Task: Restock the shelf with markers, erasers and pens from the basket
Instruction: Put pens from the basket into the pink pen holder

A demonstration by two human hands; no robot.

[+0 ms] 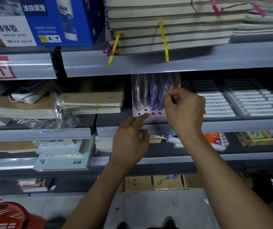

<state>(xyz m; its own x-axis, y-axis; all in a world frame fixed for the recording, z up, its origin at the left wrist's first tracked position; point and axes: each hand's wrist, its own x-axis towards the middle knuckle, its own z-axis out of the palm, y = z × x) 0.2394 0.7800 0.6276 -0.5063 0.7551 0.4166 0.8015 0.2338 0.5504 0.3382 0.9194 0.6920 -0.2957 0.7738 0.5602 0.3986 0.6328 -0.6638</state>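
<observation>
A pink pen stand (147,117) with round holes sits on the middle shelf (231,126) and holds several white and blue pens (153,96) upright. My right hand (184,109) is raised in front of the stand's right side, its fingers curled and pinching the top of a blue pen (165,87). My left hand (130,139) is lower, fingers fairly straight, its fingertip touching the stand's front edge near a hole. Trays of white markers (254,103) lie to the right of the stand. The red basket (8,215) sits on the floor at the bottom left.
Notebook stacks (89,101) and a loose clear plastic wrap (64,113) lie left of the stand. The upper shelf carries a blue glue box (50,20) and tied notebooks (165,25). Lower shelves hold paper pads and a marker box (215,139).
</observation>
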